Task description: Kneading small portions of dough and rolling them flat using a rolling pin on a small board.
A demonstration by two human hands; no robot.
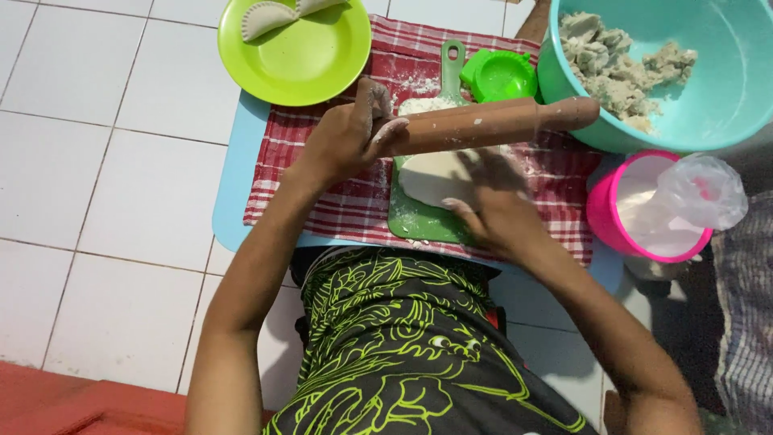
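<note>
Two hands over green plastic cutting board [423, 217]; left hand [346, 133] wrapped round brown wooden rolling pin [491, 122]; right hand [491, 205] fingers spread, pressing flat white dough [435, 173].

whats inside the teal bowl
Pale crumbly dough lumps sit in the teal bowl, with flour dusting its wall. The rolling pin covers its lower rim, and the frame cuts off its right side.

The one package in sight is a clear plastic bag [702, 193], crumpled and bulging, at the right of the scene. It sits in the mouth of a round pink tub [605, 216] holding white powder, just near of the teal bowl [725, 97].
</note>
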